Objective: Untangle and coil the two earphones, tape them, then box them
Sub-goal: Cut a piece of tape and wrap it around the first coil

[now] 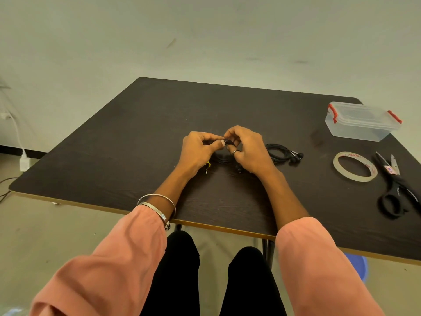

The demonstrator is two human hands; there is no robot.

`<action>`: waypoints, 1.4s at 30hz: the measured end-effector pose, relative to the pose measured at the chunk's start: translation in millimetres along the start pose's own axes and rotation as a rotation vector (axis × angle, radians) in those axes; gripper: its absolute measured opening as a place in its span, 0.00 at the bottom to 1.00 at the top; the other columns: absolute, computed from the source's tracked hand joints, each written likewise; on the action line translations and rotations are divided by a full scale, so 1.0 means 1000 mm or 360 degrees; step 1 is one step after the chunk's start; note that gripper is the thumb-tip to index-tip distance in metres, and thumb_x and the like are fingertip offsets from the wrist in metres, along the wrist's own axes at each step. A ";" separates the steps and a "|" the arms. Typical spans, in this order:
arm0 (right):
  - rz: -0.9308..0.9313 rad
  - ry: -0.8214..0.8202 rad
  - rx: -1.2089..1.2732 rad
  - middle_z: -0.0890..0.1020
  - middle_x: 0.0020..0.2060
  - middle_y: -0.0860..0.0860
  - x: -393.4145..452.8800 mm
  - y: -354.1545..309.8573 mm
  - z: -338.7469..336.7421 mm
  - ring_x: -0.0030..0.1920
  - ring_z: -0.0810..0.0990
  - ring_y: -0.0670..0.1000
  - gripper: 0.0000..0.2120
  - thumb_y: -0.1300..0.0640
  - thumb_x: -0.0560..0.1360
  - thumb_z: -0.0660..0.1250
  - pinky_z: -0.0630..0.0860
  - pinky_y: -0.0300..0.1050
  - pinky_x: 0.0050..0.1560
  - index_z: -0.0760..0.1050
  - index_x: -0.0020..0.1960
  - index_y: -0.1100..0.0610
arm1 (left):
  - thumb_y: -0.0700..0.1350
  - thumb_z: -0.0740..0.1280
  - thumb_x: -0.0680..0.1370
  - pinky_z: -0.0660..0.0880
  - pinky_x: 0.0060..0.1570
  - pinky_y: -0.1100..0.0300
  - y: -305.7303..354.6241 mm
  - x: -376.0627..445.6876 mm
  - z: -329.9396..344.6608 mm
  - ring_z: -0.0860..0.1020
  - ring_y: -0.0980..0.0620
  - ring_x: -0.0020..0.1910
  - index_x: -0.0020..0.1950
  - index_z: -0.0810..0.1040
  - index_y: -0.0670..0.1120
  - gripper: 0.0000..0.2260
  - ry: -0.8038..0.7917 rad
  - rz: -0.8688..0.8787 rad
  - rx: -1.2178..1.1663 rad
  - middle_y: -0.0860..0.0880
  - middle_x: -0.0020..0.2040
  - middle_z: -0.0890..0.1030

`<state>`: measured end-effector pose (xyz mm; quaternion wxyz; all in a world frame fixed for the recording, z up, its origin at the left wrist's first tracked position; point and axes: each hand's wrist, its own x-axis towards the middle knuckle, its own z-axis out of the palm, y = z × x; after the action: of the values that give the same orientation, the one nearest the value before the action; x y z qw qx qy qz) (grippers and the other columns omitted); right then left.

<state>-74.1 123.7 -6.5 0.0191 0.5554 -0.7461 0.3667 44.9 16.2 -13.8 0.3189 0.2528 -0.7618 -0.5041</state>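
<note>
Here the person's left hand [197, 149] and right hand [248, 148] meet over the middle of the dark table [127, 142], fingers curled, both pinching the same black earphone [228, 142] between thumbs and fingertips. Its cord drops in loops under the palms to the tabletop, and a jack with a yellow tag [207, 167] shows just beside the left wrist. The second earphone [283, 154] lies coiled on the table just right of the right hand, its buds pointing toward the tape; whether it touches the hand cannot be told.

Farther right, well apart from the hands, a tape roll [354, 166] lies flat, and black scissors [397, 185] lie just beside it, close to the table's right edge. A clear box [362, 121] with red latches, lid on, stands near the far right corner.

The left half of the table and the far strip behind the hands are bare wood. The near edge runs under both forearms, which cross it in pink sleeves [118, 258], a metal bangle [159, 208] on the left wrist.
</note>
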 end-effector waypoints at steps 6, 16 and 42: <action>0.0064 -0.0040 0.0071 0.78 0.45 0.48 0.000 -0.003 -0.001 0.43 0.77 0.47 0.13 0.65 0.72 0.69 0.72 0.28 0.42 0.75 0.55 0.56 | 0.40 0.71 0.74 0.78 0.55 0.55 0.000 0.000 0.001 0.82 0.57 0.47 0.50 0.85 0.46 0.06 -0.0001 0.0015 0.0047 0.52 0.45 0.85; 0.0221 0.0036 0.0478 0.82 0.44 0.52 -0.002 -0.009 -0.003 0.41 0.84 0.48 0.10 0.66 0.73 0.70 0.81 0.40 0.45 0.76 0.53 0.58 | 0.40 0.73 0.72 0.77 0.58 0.54 -0.001 0.001 -0.001 0.83 0.56 0.49 0.52 0.85 0.47 0.09 0.0002 -0.0065 -0.0144 0.51 0.46 0.86; 0.0255 -0.0132 0.0355 0.82 0.51 0.52 0.000 -0.007 -0.008 0.51 0.81 0.50 0.18 0.67 0.72 0.69 0.78 0.40 0.55 0.76 0.61 0.59 | 0.38 0.74 0.72 0.79 0.51 0.63 0.001 -0.003 -0.001 0.83 0.58 0.45 0.49 0.85 0.45 0.08 0.0045 0.0046 -0.0055 0.52 0.43 0.85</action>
<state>-71.5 127.8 3.1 -0.1030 0.5073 -0.7428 0.4246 47.5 18.0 -12.7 0.3412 0.2431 -0.7519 -0.5090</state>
